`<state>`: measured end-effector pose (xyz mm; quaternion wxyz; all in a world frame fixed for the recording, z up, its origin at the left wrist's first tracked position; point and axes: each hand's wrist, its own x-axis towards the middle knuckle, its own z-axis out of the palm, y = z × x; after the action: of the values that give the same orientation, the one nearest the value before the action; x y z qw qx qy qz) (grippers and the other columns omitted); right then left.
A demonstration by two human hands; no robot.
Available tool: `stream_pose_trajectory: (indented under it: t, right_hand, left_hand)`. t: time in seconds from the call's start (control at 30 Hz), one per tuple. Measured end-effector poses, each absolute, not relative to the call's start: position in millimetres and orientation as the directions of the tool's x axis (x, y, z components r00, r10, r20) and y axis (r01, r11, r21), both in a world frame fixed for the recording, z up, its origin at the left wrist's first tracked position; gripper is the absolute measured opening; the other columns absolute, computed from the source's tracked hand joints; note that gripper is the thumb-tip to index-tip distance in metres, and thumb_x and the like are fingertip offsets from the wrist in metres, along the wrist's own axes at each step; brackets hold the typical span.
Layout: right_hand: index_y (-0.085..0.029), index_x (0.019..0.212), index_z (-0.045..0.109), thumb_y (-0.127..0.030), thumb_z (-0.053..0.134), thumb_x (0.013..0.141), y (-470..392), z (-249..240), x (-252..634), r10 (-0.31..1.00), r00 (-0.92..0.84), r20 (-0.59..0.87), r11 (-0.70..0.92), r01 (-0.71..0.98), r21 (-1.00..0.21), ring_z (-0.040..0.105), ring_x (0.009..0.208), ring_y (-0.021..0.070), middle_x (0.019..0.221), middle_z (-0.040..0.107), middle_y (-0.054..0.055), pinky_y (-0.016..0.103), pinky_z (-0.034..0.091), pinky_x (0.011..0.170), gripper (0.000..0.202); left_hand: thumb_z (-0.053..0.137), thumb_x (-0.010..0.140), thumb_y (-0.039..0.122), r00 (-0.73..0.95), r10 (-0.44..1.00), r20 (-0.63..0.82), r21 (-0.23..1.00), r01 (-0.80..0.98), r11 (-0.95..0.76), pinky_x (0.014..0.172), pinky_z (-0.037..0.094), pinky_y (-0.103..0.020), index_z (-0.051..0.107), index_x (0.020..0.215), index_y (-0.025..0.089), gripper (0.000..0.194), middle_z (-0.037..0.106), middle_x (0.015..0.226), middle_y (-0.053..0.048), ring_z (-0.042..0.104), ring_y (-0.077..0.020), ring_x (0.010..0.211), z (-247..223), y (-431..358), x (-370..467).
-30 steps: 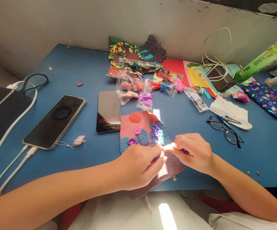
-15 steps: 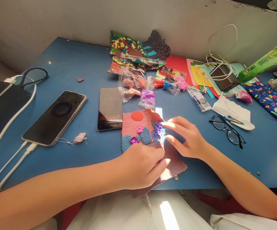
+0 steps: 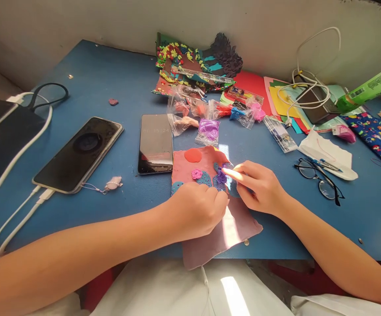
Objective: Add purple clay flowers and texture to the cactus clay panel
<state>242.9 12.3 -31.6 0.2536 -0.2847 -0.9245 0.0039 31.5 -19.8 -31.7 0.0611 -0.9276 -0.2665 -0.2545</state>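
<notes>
A clay picture (image 3: 190,169) lies at the table's front edge, with a pink upper part, a red disc, blue dotted cactus shapes and a mauve lower part. Over its middle, my left hand (image 3: 203,208) is closed in a pinch; whatever sits between its fingertips is hidden. My right hand (image 3: 264,186) is at the picture's right side, index finger stretched out and touching a purple clay flower (image 3: 221,176). Its thumb is apart from that finger, near the blue shapes. A small pink clay flower (image 3: 197,174) shows above my left knuckles.
Two phones, one black (image 3: 155,142) and one with cables (image 3: 78,153), lie left of the picture. Behind it are bagged clay pieces (image 3: 208,131) and a decorated clay work (image 3: 180,66). Glasses (image 3: 318,177), paper (image 3: 328,153) and a blue patterned pouch (image 3: 373,136) lie at right.
My left hand has moved up toward the blue shapes and turned, hiding more of its fingertips and the lower-left purple flower. My right index finger has come down onto the purple flower. The view shifted slightly.
</notes>
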Motion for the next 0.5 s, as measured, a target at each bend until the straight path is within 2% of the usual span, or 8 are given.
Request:
stream_pose_trajectory:
  t: [0.27,0.4,0.5]
  right_hand:
    - [-0.02,0.119,0.056,-0.006,0.045,0.084,12,-32,243,0.532,-0.69,0.492,0.823,0.557,-0.11,0.051,0.063,0.0149,0.076,0.061,0.004,0.027,0.044,0.055,0.039]
    - [-0.022,0.111,0.059,-0.005,0.045,0.082,11,-33,244,0.512,-0.672,0.536,0.83,0.548,-0.106,0.051,0.062,0.0139,0.075,0.06,0.003,0.026,0.043,0.054,0.036]
    - [-0.021,0.109,0.059,-0.006,0.046,0.083,10,-34,244,0.527,-0.661,0.534,0.82,0.56,-0.115,0.052,0.064,0.014,0.077,0.061,0.004,0.026,0.045,0.056,0.033]
  left_hand:
    - [0.046,0.081,0.007,0.742,0.512,0.432,-0.003,0.569,-0.823,0.039,0.025,-0.027,0.05,0.063,0.017,0.021,0.049,0.048,0.002,0.043,-0.0127,0.039,-32,-12,27]
    - [0.042,0.085,0.007,0.737,0.52,0.432,-0.004,0.578,-0.816,0.04,0.027,-0.026,0.058,0.077,0.014,0.019,0.056,0.052,0.0,0.049,-0.0137,0.042,-33,-6,24]
    - [0.039,0.087,0.008,0.72,0.513,0.467,-0.004,0.582,-0.813,0.039,0.025,-0.026,0.061,0.087,0.014,0.023,0.058,0.052,0.001,0.047,-0.0132,0.04,-34,-2,23]
